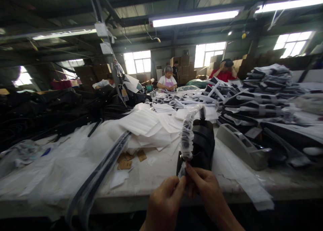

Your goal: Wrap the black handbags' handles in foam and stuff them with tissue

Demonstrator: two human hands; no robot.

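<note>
A black handbag (202, 143) stands upright near the table's front edge. Its curved handle (188, 133) is wound in white foam wrap. Both of my hands meet at the bag's lower near end. My left hand (165, 200) pinches the loose end of the foam wrap between thumb and fingers. My right hand (205, 187) grips the base of the bag beside it, fingers curled. The bag's far side is hidden behind the handle.
A grey tape dispenser (242, 145) lies right of the bag. White foam sheets (148, 125) pile up left of centre, with a long wrapped strap (101, 175) running forward. Stacks of black bags (262, 100) fill the right. Two workers (168, 79) sit far across the table.
</note>
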